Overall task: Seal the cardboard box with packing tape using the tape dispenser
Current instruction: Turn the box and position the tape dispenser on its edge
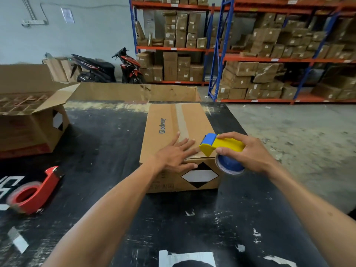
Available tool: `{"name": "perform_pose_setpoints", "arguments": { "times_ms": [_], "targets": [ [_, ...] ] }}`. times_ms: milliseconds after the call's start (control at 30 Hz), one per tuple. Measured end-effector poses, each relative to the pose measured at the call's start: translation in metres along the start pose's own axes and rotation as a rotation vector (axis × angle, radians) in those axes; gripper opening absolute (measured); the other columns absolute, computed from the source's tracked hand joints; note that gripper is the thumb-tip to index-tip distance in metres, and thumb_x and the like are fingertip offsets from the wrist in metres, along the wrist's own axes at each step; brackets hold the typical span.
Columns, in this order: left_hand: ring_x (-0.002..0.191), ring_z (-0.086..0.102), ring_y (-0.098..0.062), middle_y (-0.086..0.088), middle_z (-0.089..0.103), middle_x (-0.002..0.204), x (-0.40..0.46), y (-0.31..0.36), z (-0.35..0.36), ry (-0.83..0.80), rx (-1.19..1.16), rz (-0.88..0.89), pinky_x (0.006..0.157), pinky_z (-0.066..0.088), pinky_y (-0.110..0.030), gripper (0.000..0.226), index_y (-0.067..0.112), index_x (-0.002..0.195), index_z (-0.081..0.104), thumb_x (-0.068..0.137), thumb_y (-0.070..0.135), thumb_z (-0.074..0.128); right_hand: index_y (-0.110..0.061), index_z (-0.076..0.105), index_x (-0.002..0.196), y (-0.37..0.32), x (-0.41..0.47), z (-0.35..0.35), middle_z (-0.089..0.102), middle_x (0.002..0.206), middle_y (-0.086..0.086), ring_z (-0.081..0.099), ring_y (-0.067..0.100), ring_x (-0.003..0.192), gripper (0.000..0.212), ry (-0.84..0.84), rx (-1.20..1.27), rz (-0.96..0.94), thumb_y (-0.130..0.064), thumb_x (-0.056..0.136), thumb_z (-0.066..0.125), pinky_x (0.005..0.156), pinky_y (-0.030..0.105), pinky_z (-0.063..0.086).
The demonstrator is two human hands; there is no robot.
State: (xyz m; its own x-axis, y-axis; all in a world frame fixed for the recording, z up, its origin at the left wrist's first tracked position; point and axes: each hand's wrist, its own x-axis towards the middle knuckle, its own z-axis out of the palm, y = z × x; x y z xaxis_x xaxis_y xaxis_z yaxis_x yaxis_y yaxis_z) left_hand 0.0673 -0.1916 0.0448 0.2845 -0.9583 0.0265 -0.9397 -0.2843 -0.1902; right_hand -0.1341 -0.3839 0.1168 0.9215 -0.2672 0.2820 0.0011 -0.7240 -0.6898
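On the box's (174,132) near edge, your left hand (174,156) lies flat, fingers spread. Your right hand (248,151) grips the light, rigid tape dispenser (221,145); hold its handle.

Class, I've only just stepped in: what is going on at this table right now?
A person is sealing a closed brown cardboard box on a black worktable. The left hand lies flat on the box top near its front edge, beside a tape strip running along the centre seam. The right hand grips a yellow and blue tape dispenser at the box's near right corner. A red tape dispenser lies unused on the table's left side.
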Motion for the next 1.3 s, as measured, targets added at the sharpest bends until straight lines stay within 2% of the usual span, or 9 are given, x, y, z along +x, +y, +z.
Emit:
{"name": "perform_pose_setpoints", "arguments": {
  "times_ms": [100,367,467,633,700,767,900,1067,1300],
  "targets": [
    [0.152,0.002,-0.029,-0.011,-0.001,0.165,-0.001,-0.006,0.004,-0.009,-0.080,-0.043,0.123,-0.001,-0.043,0.076,0.027,0.159,0.007,0.097,0.070,0.021,-0.051,0.064,0.115,0.004,0.005,0.009,0.066,0.115,-0.013,0.060,0.011,0.101,0.041,-0.014,-0.001,-0.002,-0.060,0.077,0.075,0.078,0.026,0.048],
    [0.151,0.009,-0.032,-0.021,0.006,0.164,-0.006,0.005,0.004,0.007,-0.094,-0.220,0.124,0.008,-0.043,0.100,0.006,0.157,0.006,0.090,0.078,0.023,-0.056,0.055,0.122,0.009,0.009,0.029,0.061,0.119,-0.007,0.058,0.014,0.099,0.045,-0.042,-0.131,-0.040,-0.066,0.080,0.068,0.079,0.031,0.048],
    [0.152,0.009,-0.032,-0.021,0.007,0.164,-0.006,0.002,0.004,-0.024,-0.103,-0.204,0.124,0.008,-0.042,0.101,0.005,0.157,0.006,0.090,0.078,0.023,-0.058,0.052,0.122,0.018,0.005,0.038,0.061,0.118,-0.007,0.058,0.016,0.100,0.047,-0.068,-0.192,-0.030,-0.071,0.079,0.065,0.085,0.039,0.051],
    [0.152,0.000,-0.031,-0.021,-0.001,0.164,-0.009,0.003,0.002,-0.004,-0.139,-0.194,0.123,-0.003,-0.038,0.099,0.004,0.157,0.000,0.092,0.070,0.036,-0.053,0.056,0.124,0.017,-0.005,0.037,0.060,0.106,-0.012,0.058,0.008,0.094,0.050,0.015,-0.164,-0.081,-0.069,0.078,0.067,0.076,0.031,0.049],
    [0.152,-0.003,-0.026,-0.016,-0.004,0.165,-0.017,0.004,-0.008,0.059,-0.392,-0.186,0.121,-0.006,-0.034,0.094,0.008,0.158,-0.001,0.093,0.051,0.052,-0.051,0.056,0.127,0.017,-0.010,0.031,0.055,0.098,-0.013,0.057,0.006,0.090,0.053,0.057,-0.184,-0.181,-0.068,0.078,0.067,0.072,0.029,0.049],
    [0.150,0.017,-0.020,-0.009,0.015,0.165,-0.028,0.007,-0.030,0.148,-1.010,-0.301,0.121,0.012,-0.032,0.081,0.016,0.158,0.016,0.089,0.033,0.055,-0.048,0.057,0.129,0.017,-0.012,0.023,0.050,0.092,-0.013,0.056,0.006,0.084,0.055,0.102,-0.205,-0.293,-0.067,0.079,0.067,0.066,0.028,0.048],
    [0.118,0.063,-0.036,-0.023,0.061,0.132,-0.048,0.010,-0.070,0.346,-2.085,-0.527,0.106,0.046,-0.048,0.055,0.003,0.134,0.054,0.097,0.042,0.043,-0.034,0.060,0.132,0.013,-0.003,0.011,0.046,0.091,-0.007,0.051,0.012,0.075,0.058,0.214,-0.278,-0.498,-0.061,0.082,0.070,0.057,0.031,0.048],
    [0.115,0.063,-0.043,-0.030,0.063,0.126,-0.062,0.022,-0.092,0.382,-2.304,-0.563,0.106,0.045,-0.051,0.064,-0.002,0.133,0.052,0.097,0.050,0.048,-0.029,0.055,0.133,0.001,0.015,0.011,0.045,0.095,-0.005,0.047,0.008,0.077,0.060,0.252,-0.261,-0.603,-0.057,0.082,0.071,0.062,0.014,0.040],
    [0.115,0.065,-0.032,-0.018,0.067,0.125,-0.072,0.035,-0.104,0.376,-2.230,-0.637,0.097,0.054,-0.042,0.056,0.000,0.135,0.053,0.088,0.024,0.068,-0.040,0.047,0.137,0.011,0.027,0.031,0.048,0.099,-0.002,0.054,0.014,0.079,0.061,0.079,-0.289,-0.613,-0.070,0.086,0.057,0.058,0.024,0.050]
  ]
}}
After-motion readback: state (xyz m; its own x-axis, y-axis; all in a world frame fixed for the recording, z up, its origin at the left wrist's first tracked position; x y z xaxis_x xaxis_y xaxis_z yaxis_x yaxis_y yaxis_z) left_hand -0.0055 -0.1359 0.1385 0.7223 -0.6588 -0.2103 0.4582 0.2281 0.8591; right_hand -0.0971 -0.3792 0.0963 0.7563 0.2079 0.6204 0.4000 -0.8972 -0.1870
